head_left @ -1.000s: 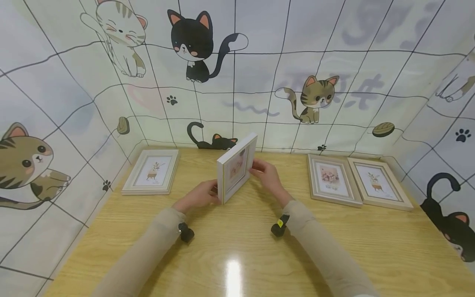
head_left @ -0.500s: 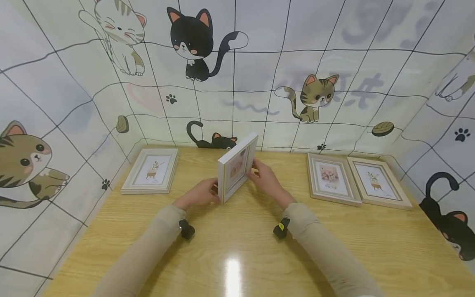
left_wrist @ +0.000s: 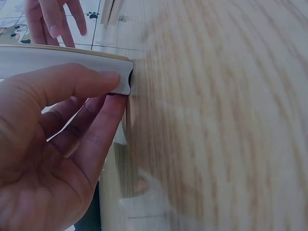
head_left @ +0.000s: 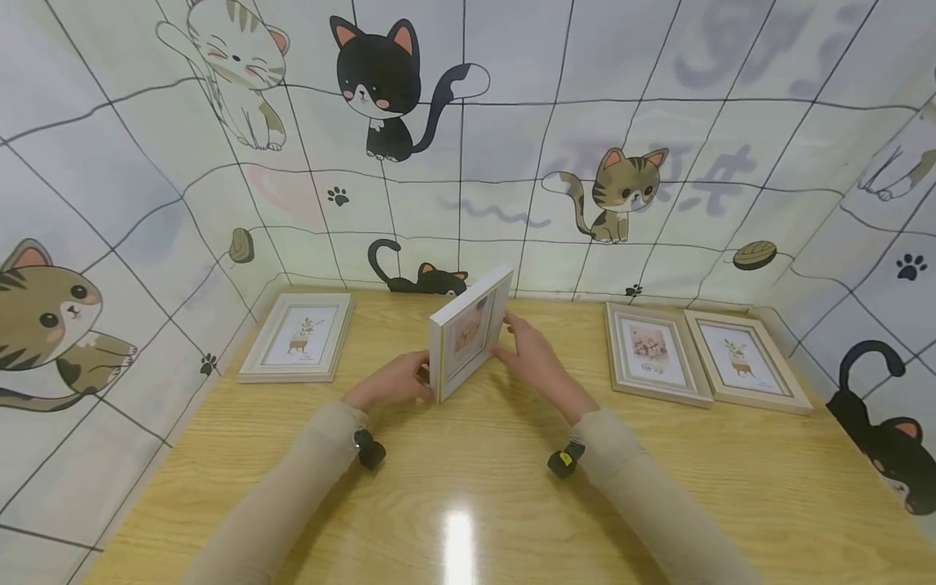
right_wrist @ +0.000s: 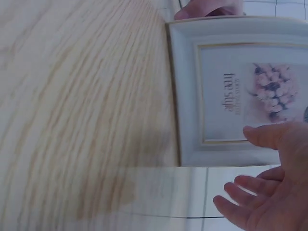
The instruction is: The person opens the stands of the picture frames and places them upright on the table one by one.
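A white frame (head_left: 466, 335) is stood upright near the middle of the table's (head_left: 475, 463) back edge, pinched by the left hand (head_left: 395, 379); the right hand (head_left: 539, 359), fingers apart, is held beside it; other frames (head_left: 300, 337) are laid near both back corners

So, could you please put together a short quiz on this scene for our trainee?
1. Count: how many frames lie flat on the table?
2. True or false: the left hand is holding the upright frame.
3. Multiple choice: what does the picture in the upright frame show?
A) a cat
B) pink flowers
C) a potted plant

Key:
1. Three
2. True
3. B
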Demonstrator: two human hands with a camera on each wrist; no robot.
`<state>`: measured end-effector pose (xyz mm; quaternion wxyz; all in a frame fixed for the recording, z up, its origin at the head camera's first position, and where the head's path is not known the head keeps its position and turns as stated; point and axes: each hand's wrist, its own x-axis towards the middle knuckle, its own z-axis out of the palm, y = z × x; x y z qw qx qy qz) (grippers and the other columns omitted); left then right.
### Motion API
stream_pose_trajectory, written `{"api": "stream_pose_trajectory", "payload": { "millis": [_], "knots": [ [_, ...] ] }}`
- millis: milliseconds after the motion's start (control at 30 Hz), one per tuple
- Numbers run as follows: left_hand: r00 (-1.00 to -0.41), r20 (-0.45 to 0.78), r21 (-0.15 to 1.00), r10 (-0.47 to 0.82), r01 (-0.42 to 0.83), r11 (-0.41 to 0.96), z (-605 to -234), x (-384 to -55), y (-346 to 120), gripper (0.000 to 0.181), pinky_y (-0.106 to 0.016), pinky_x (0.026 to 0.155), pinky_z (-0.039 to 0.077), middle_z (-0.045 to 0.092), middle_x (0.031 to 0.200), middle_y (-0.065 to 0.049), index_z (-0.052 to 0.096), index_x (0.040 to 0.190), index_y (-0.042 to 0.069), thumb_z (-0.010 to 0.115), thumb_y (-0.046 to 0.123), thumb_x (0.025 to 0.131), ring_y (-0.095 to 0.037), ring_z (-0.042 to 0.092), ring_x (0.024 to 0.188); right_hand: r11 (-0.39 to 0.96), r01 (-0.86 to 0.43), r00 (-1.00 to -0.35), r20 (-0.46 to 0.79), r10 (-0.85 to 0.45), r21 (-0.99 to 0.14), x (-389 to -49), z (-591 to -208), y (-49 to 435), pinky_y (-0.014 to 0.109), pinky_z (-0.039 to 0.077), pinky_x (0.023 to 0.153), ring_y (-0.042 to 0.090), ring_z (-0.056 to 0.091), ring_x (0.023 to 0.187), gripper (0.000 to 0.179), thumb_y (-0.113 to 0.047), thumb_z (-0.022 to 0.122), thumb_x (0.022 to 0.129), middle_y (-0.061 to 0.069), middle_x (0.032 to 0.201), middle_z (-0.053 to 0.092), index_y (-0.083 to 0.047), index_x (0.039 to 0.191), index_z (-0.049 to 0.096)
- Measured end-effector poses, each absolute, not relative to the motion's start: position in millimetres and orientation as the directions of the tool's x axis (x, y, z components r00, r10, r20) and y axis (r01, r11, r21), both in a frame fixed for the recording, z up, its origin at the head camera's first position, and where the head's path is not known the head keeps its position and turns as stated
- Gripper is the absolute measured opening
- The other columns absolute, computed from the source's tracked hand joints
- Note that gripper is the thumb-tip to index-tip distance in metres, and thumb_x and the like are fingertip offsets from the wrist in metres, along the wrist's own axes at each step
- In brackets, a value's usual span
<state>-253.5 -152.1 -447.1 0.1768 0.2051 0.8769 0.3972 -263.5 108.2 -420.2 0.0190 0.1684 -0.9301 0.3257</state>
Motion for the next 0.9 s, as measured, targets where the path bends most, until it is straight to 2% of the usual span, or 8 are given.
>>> {"api": "stream_pose_trajectory", "payload": {
  "millis": [100,233,333,567,700,900],
  "knots": [
    [-0.852,-0.155,0.770,0.501,0.213,0.602,-447.3,-253.8,-151.0,0.070,-0.029,0.083,0.057,0.065,0.126,-0.019,0.051,0.139,-0.001,0.075,-0.002,0.074,-0.027,0.067,0.108,0.770,-0.318,-0.948,0.188,-0.257,-0.554,-251.4,-411.5,111.8,0.055,0.047,0.108,0.040,0.051,0.133,0.072,-0.023,0.067,0.096,0.023,0.150,0.046,0.003,0.152,0.029],
    [-0.850,-0.154,0.775,0.503,0.212,0.595,-447.0,-254.7,-150.7,0.071,-0.032,0.086,0.057,0.064,0.129,-0.018,0.050,0.140,0.000,0.076,-0.002,0.074,-0.027,0.066,0.109,0.775,-0.348,-0.924,0.330,-0.191,-0.527,-237.5,-400.8,113.7,0.052,0.051,0.103,0.037,0.056,0.128,0.068,-0.023,0.067,0.096,0.021,0.144,0.052,0.003,0.150,0.034],
    [-0.847,-0.153,0.777,0.509,0.214,0.591,-447.7,-254.9,-151.2,0.071,-0.033,0.089,0.057,0.063,0.130,-0.018,0.049,0.141,0.000,0.076,-0.001,0.075,-0.027,0.065,0.111,0.723,-0.406,-0.888,0.428,-0.168,-0.559,-227.6,-392.4,109.7,0.047,0.053,0.103,0.035,0.059,0.125,0.059,-0.018,0.069,0.095,0.018,0.140,0.057,0.000,0.144,0.043],
    [-0.848,-0.143,0.777,0.511,0.224,0.588,-450.4,-255.9,-152.6,0.070,-0.034,0.089,0.057,0.063,0.130,-0.018,0.050,0.140,-0.001,0.075,0.000,0.075,-0.027,0.065,0.110,0.548,-0.591,-0.785,0.580,-0.218,-0.592,-203.5,-372.5,87.1,0.037,0.055,0.102,0.028,0.065,0.117,0.042,-0.018,0.076,0.089,0.014,0.123,0.066,-0.001,0.124,0.061],
    [-0.850,-0.138,0.779,0.508,0.224,0.586,-450.3,-256.3,-153.2,0.068,-0.033,0.088,0.057,0.064,0.129,-0.018,0.051,0.139,-0.001,0.075,0.000,0.075,-0.027,0.065,0.110,0.469,-0.653,-0.744,0.619,-0.250,-0.595,-196.5,-367.9,74.2,0.034,0.056,0.100,0.024,0.067,0.112,0.041,-0.021,0.080,0.085,0.013,0.116,0.068,-0.002,0.118,0.066],
    [-0.852,-0.143,0.777,0.503,0.218,0.591,-450.5,-255.5,-151.4,0.064,-0.031,0.085,0.057,0.066,0.123,-0.016,0.054,0.135,0.000,0.075,0.001,0.075,-0.025,0.066,0.107,0.409,-0.654,-0.754,0.597,-0.275,-0.637,-191.2,-365.9,61.9,0.031,0.059,0.093,0.024,0.070,0.105,0.037,-0.021,0.081,0.083,0.015,0.110,0.071,-0.002,0.112,0.068]
  ]
}}
